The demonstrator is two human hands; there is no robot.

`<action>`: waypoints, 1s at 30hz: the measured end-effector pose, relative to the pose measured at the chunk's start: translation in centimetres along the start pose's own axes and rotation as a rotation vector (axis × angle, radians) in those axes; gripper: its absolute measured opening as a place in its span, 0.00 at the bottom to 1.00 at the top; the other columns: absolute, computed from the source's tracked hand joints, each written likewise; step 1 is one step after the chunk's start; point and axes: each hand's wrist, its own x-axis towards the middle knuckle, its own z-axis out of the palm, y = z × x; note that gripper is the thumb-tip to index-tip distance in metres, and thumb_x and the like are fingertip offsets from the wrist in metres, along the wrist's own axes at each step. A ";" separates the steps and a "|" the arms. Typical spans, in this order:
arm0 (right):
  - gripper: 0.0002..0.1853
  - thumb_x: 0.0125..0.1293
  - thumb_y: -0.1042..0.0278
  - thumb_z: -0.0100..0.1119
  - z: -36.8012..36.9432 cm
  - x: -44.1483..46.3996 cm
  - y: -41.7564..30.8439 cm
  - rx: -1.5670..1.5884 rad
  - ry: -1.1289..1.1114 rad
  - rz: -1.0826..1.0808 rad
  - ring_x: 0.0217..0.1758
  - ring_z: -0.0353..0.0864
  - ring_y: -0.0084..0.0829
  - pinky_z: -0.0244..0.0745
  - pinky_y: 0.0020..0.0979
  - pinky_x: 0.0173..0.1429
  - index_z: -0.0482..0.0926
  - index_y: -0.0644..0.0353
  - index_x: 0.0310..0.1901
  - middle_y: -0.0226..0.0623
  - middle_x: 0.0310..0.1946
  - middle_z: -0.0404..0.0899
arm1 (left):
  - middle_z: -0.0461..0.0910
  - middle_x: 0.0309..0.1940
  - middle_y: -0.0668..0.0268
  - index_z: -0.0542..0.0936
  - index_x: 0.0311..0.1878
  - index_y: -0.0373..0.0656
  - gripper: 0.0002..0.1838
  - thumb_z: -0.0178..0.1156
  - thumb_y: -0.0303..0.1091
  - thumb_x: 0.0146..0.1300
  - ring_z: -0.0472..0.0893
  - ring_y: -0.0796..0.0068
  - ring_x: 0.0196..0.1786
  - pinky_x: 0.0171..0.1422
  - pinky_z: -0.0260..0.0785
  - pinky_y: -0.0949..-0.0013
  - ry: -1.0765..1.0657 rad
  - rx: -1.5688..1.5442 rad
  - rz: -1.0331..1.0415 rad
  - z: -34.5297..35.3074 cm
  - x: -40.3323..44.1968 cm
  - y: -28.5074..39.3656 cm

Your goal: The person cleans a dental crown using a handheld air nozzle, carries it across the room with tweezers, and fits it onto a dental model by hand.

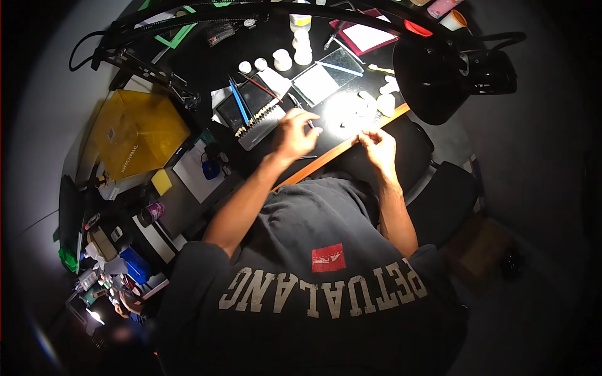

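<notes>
My left hand [296,135] hovers over the black desk's front part, its fingers curved with a gap between thumb and index finger and nothing clearly held. Beside it lies a row of small tips on a grey holder [262,128]. Near the wooden desk edge [326,156], my right hand [380,149] is pinched closed; what its fingertips hold is too small to name. Just beyond, the lamp's glare washes out several pale objects [351,113]. A thin dark tool lies near my left fingertips.
Behind stand white jars [282,61] and a lit white pad [315,85]. Blue brushes [238,100] rest at the left. A black lamp head [429,81] overhangs the right; a yellow box [141,135] sits far left. A black chair [445,194] is at the right.
</notes>
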 end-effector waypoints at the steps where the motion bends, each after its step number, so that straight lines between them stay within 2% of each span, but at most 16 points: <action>1: 0.08 0.60 0.76 0.68 -0.3 0.3 0.1 -0.003 0.010 -0.004 0.36 0.85 0.21 0.79 0.25 0.45 0.86 0.66 0.41 0.35 0.31 0.88 | 0.82 0.38 0.56 0.85 0.41 0.41 0.16 0.74 0.34 0.49 0.82 0.59 0.41 0.49 0.76 0.60 0.013 0.044 0.083 2.1 0.5 0.5; 2: 0.09 0.59 0.76 0.69 -0.4 0.6 0.8 -0.023 0.021 -0.026 0.38 0.86 0.22 0.80 0.26 0.47 0.86 0.67 0.42 0.37 0.33 0.88 | 0.81 0.38 0.55 0.84 0.43 0.41 0.18 0.73 0.36 0.50 0.81 0.54 0.44 0.53 0.74 0.57 -0.018 0.050 0.084 4.3 1.1 0.3; 3: 0.09 0.59 0.76 0.68 -0.6 0.4 0.6 -0.022 0.031 -0.042 0.38 0.86 0.22 0.80 0.26 0.47 0.86 0.67 0.42 0.37 0.33 0.88 | 0.81 0.39 0.54 0.84 0.44 0.41 0.18 0.73 0.37 0.50 0.81 0.52 0.45 0.54 0.74 0.56 0.019 0.084 0.265 5.2 1.8 1.3; 5: 0.08 0.60 0.77 0.68 -0.7 -0.3 -0.5 -0.019 0.053 -0.069 0.38 0.85 0.22 0.80 0.26 0.47 0.86 0.67 0.42 0.36 0.34 0.88 | 0.81 0.39 0.55 0.84 0.43 0.42 0.15 0.71 0.36 0.52 0.81 0.51 0.46 0.54 0.74 0.55 -0.051 0.139 0.120 7.0 2.4 2.9; 8: 0.08 0.60 0.78 0.67 -0.9 -1.8 -1.7 0.099 0.046 -0.001 0.37 0.85 0.22 0.80 0.25 0.46 0.85 0.67 0.42 0.36 0.34 0.87 | 0.81 0.38 0.55 0.84 0.43 0.43 0.12 0.68 0.32 0.55 0.81 0.52 0.45 0.53 0.74 0.56 -0.018 0.140 0.188 8.8 2.0 1.6; 11: 0.08 0.62 0.79 0.66 -1.3 -2.7 -1.9 0.181 0.020 0.036 0.37 0.84 0.21 0.79 0.22 0.46 0.84 0.68 0.43 0.36 0.34 0.86 | 0.81 0.37 0.56 0.84 0.43 0.43 0.09 0.65 0.28 0.57 0.82 0.54 0.42 0.50 0.75 0.58 -0.071 0.111 0.182 9.1 1.8 -0.2; 12: 0.08 0.62 0.79 0.66 -1.5 -3.2 -2.4 0.201 0.007 0.055 0.38 0.84 0.22 0.79 0.22 0.47 0.84 0.68 0.43 0.37 0.35 0.86 | 0.81 0.35 0.57 0.85 0.40 0.42 0.07 0.65 0.26 0.57 0.82 0.57 0.39 0.46 0.76 0.60 -0.074 0.047 0.129 8.5 1.5 0.3; 13: 0.09 0.61 0.79 0.67 -1.6 -3.3 -2.3 0.277 -0.014 0.063 0.39 0.85 0.22 0.79 0.23 0.48 0.84 0.68 0.44 0.37 0.36 0.87 | 0.82 0.34 0.57 0.85 0.37 0.40 0.05 0.67 0.27 0.57 0.82 0.58 0.37 0.43 0.76 0.61 -0.036 0.009 0.167 8.1 1.2 0.0; 15: 0.09 0.60 0.78 0.70 -1.4 -3.6 -2.2 0.356 -0.027 0.038 0.40 0.85 0.22 0.80 0.24 0.50 0.85 0.67 0.42 0.35 0.38 0.87 | 0.82 0.32 0.58 0.85 0.35 0.39 0.07 0.70 0.31 0.57 0.82 0.62 0.32 0.40 0.76 0.61 -0.106 0.014 0.093 6.7 0.4 -0.2; 16: 0.09 0.60 0.78 0.70 -1.2 -3.7 -2.2 0.374 -0.034 0.009 0.41 0.85 0.22 0.80 0.24 0.51 0.85 0.67 0.42 0.35 0.38 0.87 | 0.83 0.30 0.60 0.85 0.35 0.40 0.10 0.73 0.36 0.57 0.83 0.69 0.30 0.38 0.77 0.65 -0.159 -0.034 -0.027 5.7 -0.3 0.3; 17: 0.09 0.60 0.78 0.70 -0.9 -3.8 -2.2 0.392 -0.043 -0.019 0.41 0.84 0.22 0.79 0.25 0.51 0.85 0.67 0.42 0.35 0.38 0.87 | 0.83 0.30 0.63 0.86 0.35 0.41 0.10 0.73 0.37 0.58 0.84 0.76 0.32 0.40 0.78 0.71 -0.177 -0.134 -0.129 5.0 -1.0 0.4; 20: 0.08 0.61 0.77 0.70 -0.1 -3.7 -2.2 0.426 -0.121 -0.081 0.42 0.84 0.22 0.79 0.25 0.52 0.85 0.66 0.43 0.35 0.39 0.87 | 0.85 0.35 0.64 0.84 0.36 0.36 0.08 0.70 0.32 0.62 0.85 0.79 0.39 0.48 0.79 0.73 -0.319 -0.277 -0.399 1.5 -2.3 2.7; 23: 0.08 0.62 0.77 0.69 0.6 -4.5 -3.6 0.443 -0.278 -0.066 0.42 0.85 0.23 0.80 0.25 0.51 0.85 0.66 0.43 0.36 0.38 0.87 | 0.86 0.37 0.62 0.84 0.37 0.34 0.03 0.66 0.24 0.63 0.85 0.75 0.44 0.54 0.78 0.72 -0.361 -0.506 -0.413 0.2 -4.1 1.8; 27: 0.09 0.63 0.75 0.69 2.1 -5.6 -3.8 0.522 -0.471 -0.029 0.41 0.86 0.24 0.80 0.26 0.51 0.84 0.67 0.43 0.37 0.38 0.87 | 0.85 0.37 0.61 0.84 0.37 0.33 0.03 0.66 0.21 0.61 0.85 0.74 0.45 0.55 0.78 0.70 -0.414 -0.579 -0.434 -1.3 -4.9 2.6; 30: 0.09 0.63 0.75 0.69 2.7 -6.5 -3.8 0.530 -0.507 0.004 0.41 0.85 0.23 0.80 0.25 0.50 0.85 0.67 0.44 0.37 0.38 0.87 | 0.85 0.37 0.62 0.83 0.38 0.33 0.04 0.67 0.20 0.60 0.85 0.73 0.44 0.55 0.78 0.69 -0.403 -0.602 -0.422 -1.8 -5.5 3.1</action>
